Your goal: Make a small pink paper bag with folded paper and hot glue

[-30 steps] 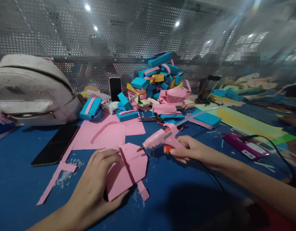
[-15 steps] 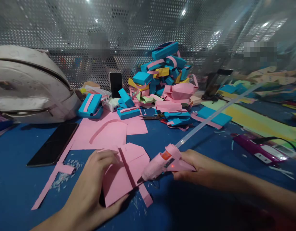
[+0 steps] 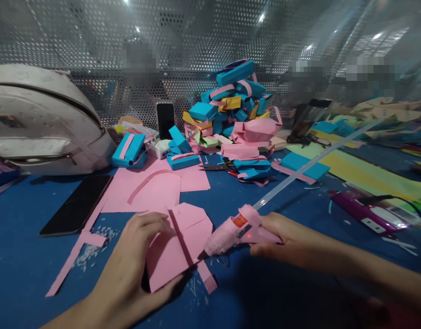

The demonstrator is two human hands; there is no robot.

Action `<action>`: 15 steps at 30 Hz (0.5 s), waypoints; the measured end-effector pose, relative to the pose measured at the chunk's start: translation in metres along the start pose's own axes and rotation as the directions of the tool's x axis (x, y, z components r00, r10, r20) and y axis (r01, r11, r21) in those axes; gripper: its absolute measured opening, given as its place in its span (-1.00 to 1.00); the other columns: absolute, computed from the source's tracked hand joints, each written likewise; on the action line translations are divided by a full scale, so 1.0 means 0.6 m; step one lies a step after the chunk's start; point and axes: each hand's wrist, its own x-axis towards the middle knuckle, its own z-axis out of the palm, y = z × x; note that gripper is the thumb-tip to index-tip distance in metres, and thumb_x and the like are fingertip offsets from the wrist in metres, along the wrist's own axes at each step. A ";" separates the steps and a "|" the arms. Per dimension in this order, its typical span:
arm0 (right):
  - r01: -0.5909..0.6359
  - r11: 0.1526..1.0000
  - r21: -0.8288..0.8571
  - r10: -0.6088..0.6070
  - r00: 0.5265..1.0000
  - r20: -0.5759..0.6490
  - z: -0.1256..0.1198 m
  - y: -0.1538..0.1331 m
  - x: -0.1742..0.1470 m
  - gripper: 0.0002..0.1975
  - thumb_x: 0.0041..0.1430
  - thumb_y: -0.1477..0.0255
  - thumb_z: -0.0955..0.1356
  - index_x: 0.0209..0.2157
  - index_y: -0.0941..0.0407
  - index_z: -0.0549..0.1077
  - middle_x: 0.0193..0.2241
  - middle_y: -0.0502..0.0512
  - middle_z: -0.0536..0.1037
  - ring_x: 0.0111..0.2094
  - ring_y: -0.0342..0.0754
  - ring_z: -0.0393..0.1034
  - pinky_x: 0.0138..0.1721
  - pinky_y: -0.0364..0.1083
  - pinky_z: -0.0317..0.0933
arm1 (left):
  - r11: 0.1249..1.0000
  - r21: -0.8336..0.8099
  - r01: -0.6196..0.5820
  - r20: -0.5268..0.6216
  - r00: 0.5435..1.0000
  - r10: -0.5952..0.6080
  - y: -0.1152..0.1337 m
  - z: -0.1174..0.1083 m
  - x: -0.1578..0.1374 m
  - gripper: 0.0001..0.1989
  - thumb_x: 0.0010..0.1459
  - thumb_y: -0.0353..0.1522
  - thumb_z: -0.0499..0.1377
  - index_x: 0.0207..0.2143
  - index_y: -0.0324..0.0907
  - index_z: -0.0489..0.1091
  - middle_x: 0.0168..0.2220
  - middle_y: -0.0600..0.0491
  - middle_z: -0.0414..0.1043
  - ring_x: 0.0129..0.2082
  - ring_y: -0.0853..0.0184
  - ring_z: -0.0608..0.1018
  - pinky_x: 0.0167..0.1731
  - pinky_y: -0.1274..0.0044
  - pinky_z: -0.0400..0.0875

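My left hand grips a folded pink paper box, thumb beneath and fingers over its far side. A flap with cut corners stands out from the box toward the right. In my right hand is a pink hot glue gun with a small red light lit and a long clear glue stick sticking out behind. The dark nozzle points down-left, close to the box's lower right edge; whether it touches cannot be made out. A pink paper strip pokes out below the nozzle.
Pink sheets lie behind my left hand, beside a black phone. A pile of blue, pink and yellow paper boxes rises at the back, with scissors near its foot. Left is a white backpack; right, a purple power strip.
The glue gun in my right hand has shifted slightly to the right and up along the box's edge. My left hand and the box have stayed nearly still.
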 end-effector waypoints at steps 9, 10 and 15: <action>-0.013 0.998 -0.062 0.010 0.999 -0.049 0.006 0.000 -0.001 -0.54 0.18 0.00 0.28 -0.26 0.12 0.50 -0.34 0.08 0.54 -0.36 0.02 0.37 -0.40 -0.13 0.16 | 1.000 0.014 0.014 0.010 1.000 -0.014 0.000 -0.002 -0.001 -0.47 0.05 -0.36 0.27 0.05 -0.12 0.16 0.01 -0.10 0.24 0.06 0.10 0.35 0.00 0.23 0.37; -0.001 0.999 -0.047 0.000 0.999 -0.037 0.005 -0.002 -0.001 -0.56 0.19 0.03 0.28 -0.23 0.11 0.51 -0.32 0.07 0.55 -0.35 0.02 0.39 -0.38 -0.13 0.17 | 0.999 0.029 0.013 0.012 1.000 -0.014 -0.001 -0.002 -0.002 -0.45 0.05 -0.36 0.27 0.06 -0.12 0.15 0.01 -0.10 0.24 0.06 0.10 0.35 -0.01 0.24 0.37; -0.024 0.998 -0.057 0.018 0.996 -0.090 0.004 -0.008 -0.001 -0.61 0.16 0.09 0.30 -0.22 0.09 0.55 -0.30 0.10 0.58 -0.31 0.06 0.42 -0.34 -0.10 0.20 | 0.996 0.052 0.075 -0.013 0.997 -0.074 -0.010 -0.001 -0.004 -0.46 0.07 -0.35 0.24 0.08 -0.11 0.12 0.03 -0.10 0.23 0.05 0.11 0.36 -0.02 0.25 0.39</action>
